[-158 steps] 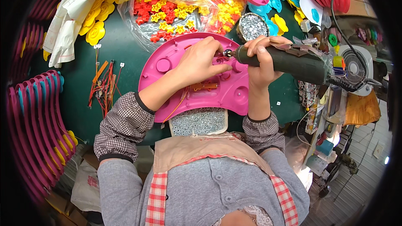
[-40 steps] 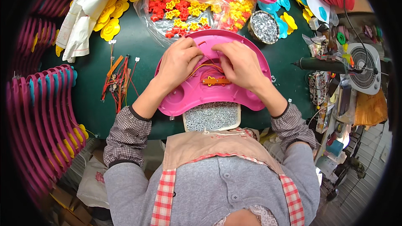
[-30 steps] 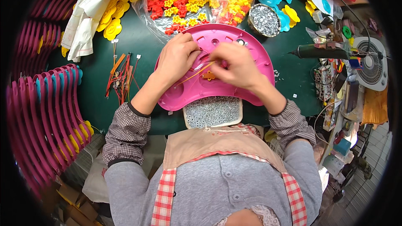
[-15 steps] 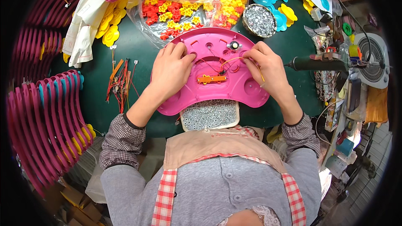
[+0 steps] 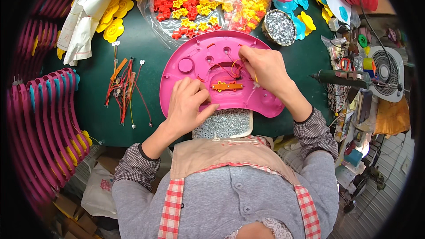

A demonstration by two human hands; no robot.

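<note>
A pink curved plastic panel (image 5: 177, 88) lies inner side up on the green table before me. My left hand (image 5: 188, 106) grips its near left edge, fingers curled over the face and thumb along the rim. Over the upper right part, my right hand (image 5: 268, 68) is closed in a pinch; what its fingertips hold is hidden. A bit of yellow wire (image 5: 256, 78) shows below that hand. Thin red and dark wires (image 5: 232, 71) run across the panel's middle. Near them sits an orange strip (image 5: 227, 86) over a yellow star-shaped piece.
A tray of small metal parts (image 5: 223, 124) sits against the panel's near edge. Left lies a wire bundle (image 5: 124, 84). Beyond are a bag of red and yellow stars (image 5: 188, 11) and a bowl of small metal parts (image 5: 279, 27). A dark green tool (image 5: 336, 78) extends from the right.
My left hand has moved from the panel's upper left to its near left edge. My right hand has shifted left, covering the round black-and-white part. The panel has turned slightly clockwise.
</note>
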